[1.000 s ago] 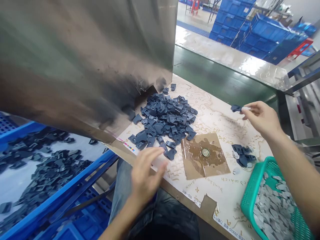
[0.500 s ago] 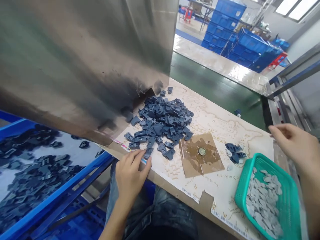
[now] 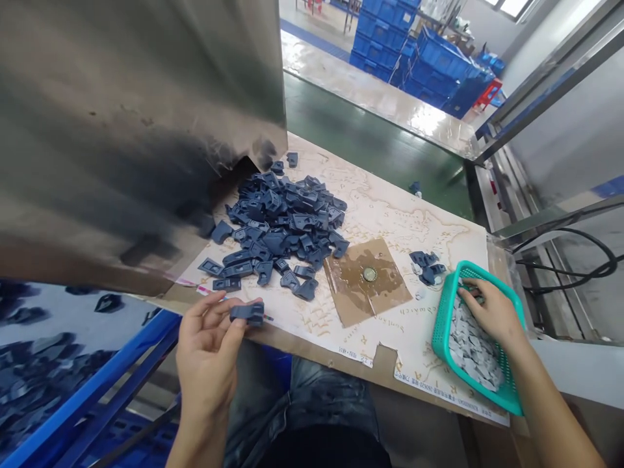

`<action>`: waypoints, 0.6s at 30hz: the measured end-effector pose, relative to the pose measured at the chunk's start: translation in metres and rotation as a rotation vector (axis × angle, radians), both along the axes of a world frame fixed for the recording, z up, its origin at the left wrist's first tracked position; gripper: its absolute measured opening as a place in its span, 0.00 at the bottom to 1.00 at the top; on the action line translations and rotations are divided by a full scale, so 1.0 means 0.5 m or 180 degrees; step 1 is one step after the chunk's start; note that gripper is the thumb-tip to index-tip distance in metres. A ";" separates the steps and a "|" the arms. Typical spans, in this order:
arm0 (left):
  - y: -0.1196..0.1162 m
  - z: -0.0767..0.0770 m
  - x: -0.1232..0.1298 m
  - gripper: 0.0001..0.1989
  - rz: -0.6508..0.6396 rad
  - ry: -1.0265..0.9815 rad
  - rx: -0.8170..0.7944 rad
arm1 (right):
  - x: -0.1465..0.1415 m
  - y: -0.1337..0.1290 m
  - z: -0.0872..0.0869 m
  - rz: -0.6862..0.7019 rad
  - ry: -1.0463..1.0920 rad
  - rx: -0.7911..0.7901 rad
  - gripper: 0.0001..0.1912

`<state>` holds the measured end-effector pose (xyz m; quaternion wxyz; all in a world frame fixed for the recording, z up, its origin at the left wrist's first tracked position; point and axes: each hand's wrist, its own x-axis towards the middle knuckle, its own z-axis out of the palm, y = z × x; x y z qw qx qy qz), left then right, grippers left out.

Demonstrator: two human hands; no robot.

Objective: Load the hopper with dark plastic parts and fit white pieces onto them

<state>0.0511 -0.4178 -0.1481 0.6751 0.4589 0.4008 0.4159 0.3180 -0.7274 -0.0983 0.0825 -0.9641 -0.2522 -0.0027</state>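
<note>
My left hand [image 3: 207, 348] is closed on a dark blue-grey plastic part [image 3: 247, 313], pinched between thumb and fingers above the table's front edge. Just beyond it lies a heap of similar dark plastic parts [image 3: 287, 224]. My right hand [image 3: 492, 312] reaches into a green plastic basket [image 3: 441, 325], fingers curled down at its far side. Small light-grey pieces [image 3: 472, 348] fill the basket's floor; whether one is between my fingertips is hidden. Left of the basket sits a small cluster of dark parts with whitish pieces [image 3: 428, 268].
A brown square pad [image 3: 351, 286], wet-looking, with a round metal piece [image 3: 369, 274] at its centre, lies on the printed sheet. A large metal panel [image 3: 121, 130] stands at the left. Behind the table runs a green belt [image 3: 370, 136]. More dark parts [image 3: 43, 377] lie lower left.
My left hand has lifted a dark plastic part off the table edge and turned palm up. My right hand has moved from beyond the basket down into it. The view has shifted right.
</note>
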 end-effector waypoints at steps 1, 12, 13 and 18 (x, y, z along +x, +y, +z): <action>-0.001 0.003 0.001 0.20 -0.0054 -0.0061 -0.0089 | 0.005 0.002 -0.002 -0.0007 -0.0041 0.0021 0.20; -0.020 0.001 0.018 0.22 -0.0746 0.0122 -0.0705 | 0.014 0.037 0.001 0.0323 -0.0147 0.0075 0.15; -0.021 0.003 0.018 0.21 -0.0897 0.0162 -0.0736 | 0.016 0.039 0.006 0.0397 -0.0110 0.0023 0.16; -0.020 0.013 0.025 0.14 -0.1042 0.0094 -0.0501 | 0.044 0.007 0.034 0.0469 0.0024 -0.0348 0.19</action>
